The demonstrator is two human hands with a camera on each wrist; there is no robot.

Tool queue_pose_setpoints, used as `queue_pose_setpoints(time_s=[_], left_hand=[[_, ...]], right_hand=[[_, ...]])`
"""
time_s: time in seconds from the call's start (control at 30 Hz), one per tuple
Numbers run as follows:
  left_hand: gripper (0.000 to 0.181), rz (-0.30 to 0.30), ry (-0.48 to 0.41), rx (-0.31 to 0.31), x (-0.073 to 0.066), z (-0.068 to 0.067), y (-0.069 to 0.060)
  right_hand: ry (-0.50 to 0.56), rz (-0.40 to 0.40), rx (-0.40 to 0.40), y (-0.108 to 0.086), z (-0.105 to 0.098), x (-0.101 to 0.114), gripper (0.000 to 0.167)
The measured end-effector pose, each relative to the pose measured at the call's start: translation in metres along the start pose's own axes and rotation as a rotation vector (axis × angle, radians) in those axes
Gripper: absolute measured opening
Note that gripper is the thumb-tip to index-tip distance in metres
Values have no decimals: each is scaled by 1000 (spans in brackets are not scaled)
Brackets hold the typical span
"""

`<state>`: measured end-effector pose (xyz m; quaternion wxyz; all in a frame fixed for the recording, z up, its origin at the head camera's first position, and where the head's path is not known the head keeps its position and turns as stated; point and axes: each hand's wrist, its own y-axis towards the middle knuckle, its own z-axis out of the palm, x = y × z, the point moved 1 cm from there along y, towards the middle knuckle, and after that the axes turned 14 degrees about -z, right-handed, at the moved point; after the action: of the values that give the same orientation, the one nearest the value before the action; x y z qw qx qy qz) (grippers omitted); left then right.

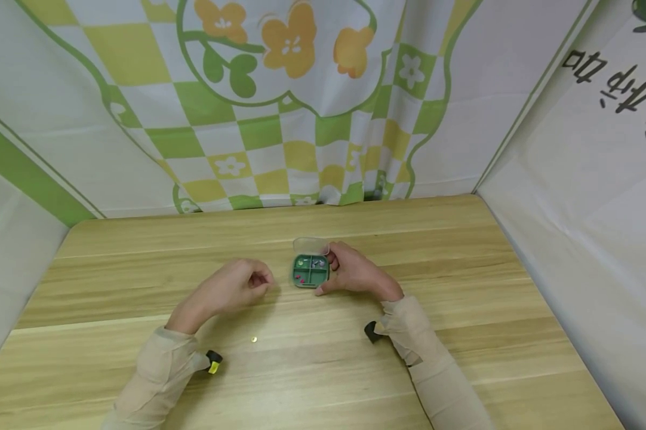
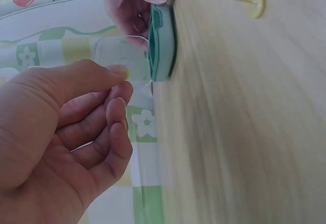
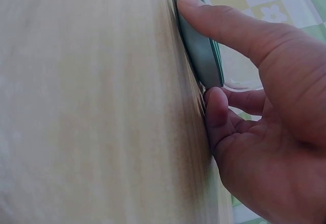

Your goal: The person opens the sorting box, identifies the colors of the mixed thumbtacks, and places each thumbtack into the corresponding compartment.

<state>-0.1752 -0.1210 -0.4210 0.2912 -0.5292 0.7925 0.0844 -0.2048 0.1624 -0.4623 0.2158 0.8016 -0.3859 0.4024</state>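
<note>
A small green pill box (image 1: 319, 276) with a raised clear lid (image 1: 311, 245) stands on the table, divided into several compartments. Yellow bits lie in its back left compartment, purple ones at back right, red ones at front left. My right hand (image 1: 355, 272) grips the box from the right, thumb at the front corner, fingers by the hinge side. Left of the box, my left hand (image 1: 237, 286) pinches what looks like a yellow thumbtack (image 2: 127, 74) between thumb and forefinger; only a sliver shows. Another yellow thumbtack (image 1: 254, 339) lies on the table, pin sideways.
The wooden table (image 1: 328, 382) reaches back to a checked, flowered curtain (image 1: 269, 131). White cloth walls stand at left and right. Each wrapped wrist carries a small black camera (image 1: 373, 332) close above the tabletop.
</note>
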Motion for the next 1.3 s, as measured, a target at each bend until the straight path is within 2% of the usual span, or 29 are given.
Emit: queue_pose_setpoints(time_s=[0.23, 0.53, 0.7, 0.9, 1.17, 1.3], left_hand=[[5, 32, 15, -34, -7, -5, 3], [5, 40, 33, -21, -13, -4, 8], [6, 55, 28, -21, -18, -3, 16], [6, 73, 19, 1, -31, -5, 28], [3, 108, 8, -21, -44, 2, 39], [4, 98, -5, -17, -50, 4, 44]], right_hand=[[-7, -1, 6, -1, -1, 1, 67], [-20, -6, 7, -1, -1, 2, 68], [-8, -15, 1, 0, 0, 1, 67], [-3, -23, 7, 0, -1, 0, 64], [-21, -15, 17, 0, -1, 2, 65], [-20, -10, 15, 0, -2, 2, 65]])
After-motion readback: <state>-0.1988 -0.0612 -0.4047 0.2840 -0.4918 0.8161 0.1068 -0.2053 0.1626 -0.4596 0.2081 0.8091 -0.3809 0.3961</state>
